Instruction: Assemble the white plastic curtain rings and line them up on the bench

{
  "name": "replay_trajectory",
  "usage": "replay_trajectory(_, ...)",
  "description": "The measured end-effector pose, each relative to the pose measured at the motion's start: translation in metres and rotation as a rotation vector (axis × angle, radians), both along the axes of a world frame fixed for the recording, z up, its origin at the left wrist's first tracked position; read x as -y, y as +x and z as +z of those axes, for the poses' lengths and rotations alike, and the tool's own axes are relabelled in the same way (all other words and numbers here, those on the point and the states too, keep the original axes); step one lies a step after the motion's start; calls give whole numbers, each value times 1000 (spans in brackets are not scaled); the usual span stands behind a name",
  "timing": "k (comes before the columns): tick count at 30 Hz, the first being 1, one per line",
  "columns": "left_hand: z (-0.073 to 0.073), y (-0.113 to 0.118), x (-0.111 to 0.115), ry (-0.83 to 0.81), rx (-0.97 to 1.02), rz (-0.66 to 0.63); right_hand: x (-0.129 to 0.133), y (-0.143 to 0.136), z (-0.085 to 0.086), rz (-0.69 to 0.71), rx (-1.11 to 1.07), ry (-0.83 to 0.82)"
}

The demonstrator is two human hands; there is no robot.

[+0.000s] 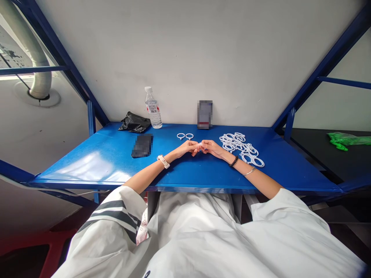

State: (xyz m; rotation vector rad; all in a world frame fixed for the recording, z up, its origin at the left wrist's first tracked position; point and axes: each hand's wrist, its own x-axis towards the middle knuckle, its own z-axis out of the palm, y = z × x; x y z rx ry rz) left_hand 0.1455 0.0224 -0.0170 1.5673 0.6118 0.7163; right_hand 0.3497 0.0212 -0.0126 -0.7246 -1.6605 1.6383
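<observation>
Over the middle of the blue table, my left hand [189,148] and my right hand [209,147] meet with fingertips pinched together. Between them a bit of a small white piece [199,144] shows; the fingers cover most of it, so its full shape is hidden. Just beyond my left hand, two white rings [181,136] with small tabs lie side by side. A loose heap of several white rings [238,144] is spread to the right of my right hand, near the wrist.
The blue table [179,173] runs up to a pale wall. Along its back stand a water bottle [153,110] and an upright, pixelated phone-like object [205,114]. A black plastic bag [135,122] and a dark pixelated flat item [142,145] lie left. Blue frame bars flank both sides.
</observation>
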Motion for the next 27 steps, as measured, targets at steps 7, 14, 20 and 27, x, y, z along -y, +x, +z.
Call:
replay_trajectory(7,-1,1,-1,-22,-3,17,-2,1,-4,10,-15,9)
replay_trajectory(14,0,1,-1,-12,1,15,-2,0,-3,5,-28,-3)
replay_trajectory(20,0,1,0,-4,4,2,-2,1,-5,8,-20,-11)
replay_trajectory(27,-1,0,-1,-7,-4,-2,-3,2,-5,6,-10,-18)
